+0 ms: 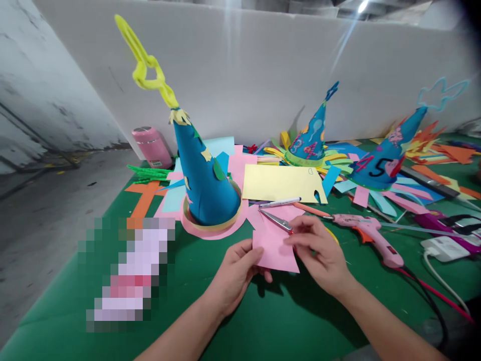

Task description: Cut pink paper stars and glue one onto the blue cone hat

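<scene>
My left hand [236, 271] pinches the left edge of a pink paper sheet [274, 248], holding it just above the green table [195, 301]. My right hand [319, 250] is closed round the handles of a pair of scissors [277, 220], whose silver blades point up-left over the pink sheet. A tall blue paper cone hat [205, 175] with a yellow pipe-cleaner top stands on a pink ring just left of the sheet. A yellow paper sheet [281, 183] lies behind the scissors.
A pink glue gun [368, 235] lies to the right with its cord running off toward a white power strip [447, 248]. Two more blue cone hats [311, 138] [383, 160] stand at the back among coloured paper strips. A pink bottle [152, 146] stands back left. A pen [280, 202] lies by the yellow sheet.
</scene>
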The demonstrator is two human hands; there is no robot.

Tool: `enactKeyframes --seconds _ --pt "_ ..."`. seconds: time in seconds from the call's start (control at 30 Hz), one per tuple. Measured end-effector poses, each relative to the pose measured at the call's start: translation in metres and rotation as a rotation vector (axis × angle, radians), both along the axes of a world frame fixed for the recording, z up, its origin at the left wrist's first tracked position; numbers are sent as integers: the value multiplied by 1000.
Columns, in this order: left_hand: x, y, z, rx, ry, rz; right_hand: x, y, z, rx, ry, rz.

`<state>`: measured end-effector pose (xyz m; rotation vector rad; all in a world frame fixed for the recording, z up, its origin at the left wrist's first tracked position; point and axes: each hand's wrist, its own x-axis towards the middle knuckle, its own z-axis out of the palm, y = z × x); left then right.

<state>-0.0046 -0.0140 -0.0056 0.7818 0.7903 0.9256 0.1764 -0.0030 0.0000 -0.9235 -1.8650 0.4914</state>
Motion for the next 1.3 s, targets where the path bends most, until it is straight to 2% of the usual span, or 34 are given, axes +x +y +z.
enactKeyframes --seconds 0.1,0.2,0.3,0.37,0.5,0.57,0.7,0.77,0.87,0.93,0.97,1.07,1.13,1.2,1.3 --pt "0 0 1 41 101 -51 1 4 9 -218 56 -65" --pt "0 0 7 135 239 -108 -5 6 20 -480 -10 98" --pt "1 -1 10 199 342 -98 -14 9 23 -616 -51 242" --pt "0 0 9 165 290 1 -18 13 20 -656 54 218" --pt "-1 6 3 38 36 342 -20 21 10 -787 501 31" --pt "-1 8 2 -11 -57 395 -22 22 8 -891 718 11" --pt "2 4 4 -25 -78 272 -36 12 5 -977 964 37" --pt "4 2 6 15 -35 209 -45 4 2 -987 984 61" --pt "5 1 8 25 -14 201 -53 -7 -2 -1030 910 143" --pt "4 2 9 -19 -5 244 -51 -10 -4 -985 782 184" --pt "3 3 9 -42 1 266 -47 -11 -4 -916 703 168" --pt "-1 6 8 -91 -17 280 -30 -9 -5 -557 387 -15" --pt "-3 6 8 -111 -64 245 -18 -7 -4 -284 106 -77" --pt "-3 5 8 -118 -104 202 -10 -4 -3 -73 -130 -37" --pt "-2 4 8 -112 -138 147 -6 -1 -1 83 -249 34"
